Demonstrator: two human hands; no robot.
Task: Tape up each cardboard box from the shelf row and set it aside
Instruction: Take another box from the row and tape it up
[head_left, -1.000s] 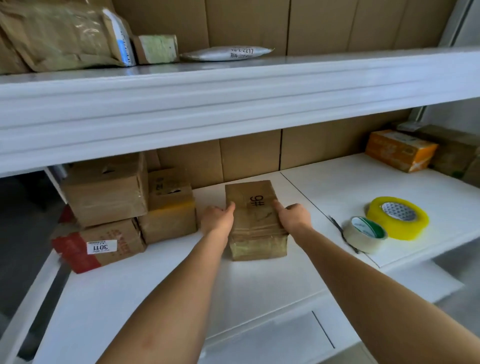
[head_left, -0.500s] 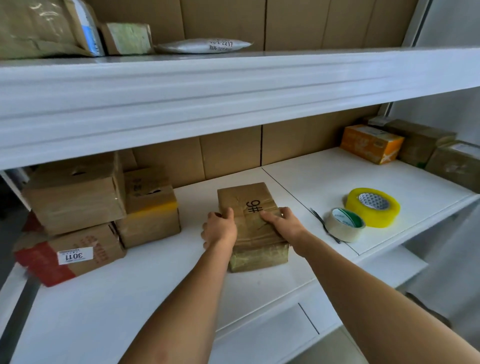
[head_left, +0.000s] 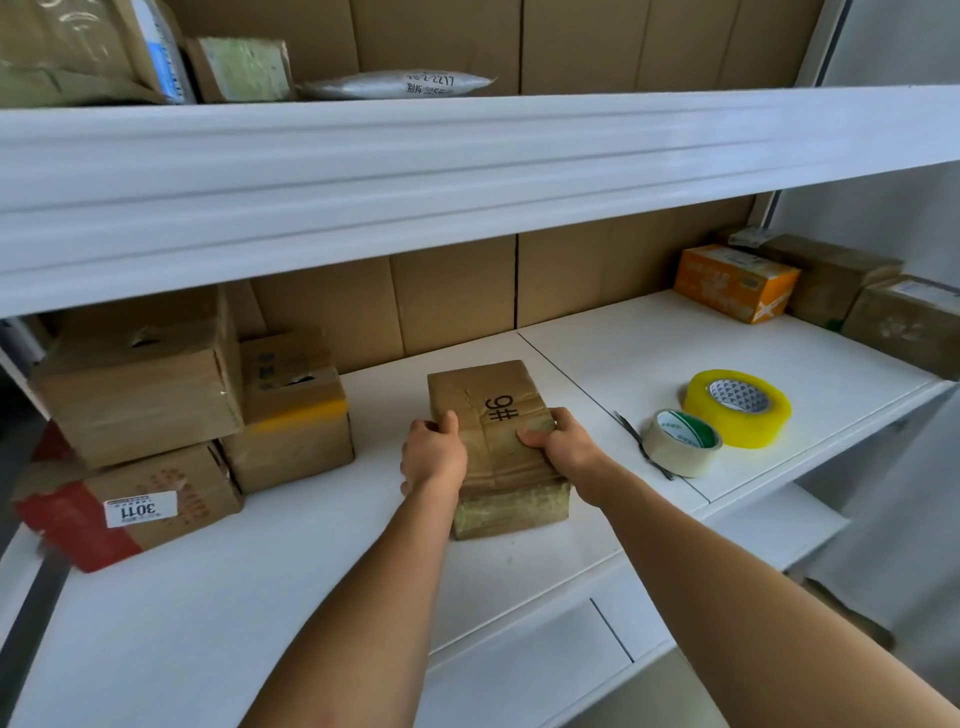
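White shelf (head_left: 291, 561), marked box (head_left: 485, 415) between both hands' fingers (head_left: 535, 434).

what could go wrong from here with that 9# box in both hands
1. The left hand and right hand grip only the near end of the 9# box, so its far end may tip or slip on lifting.
2. Swinging it right could knock the clear tape roll, the yellow tape roll or the thin dark tool beside them off the shelf.
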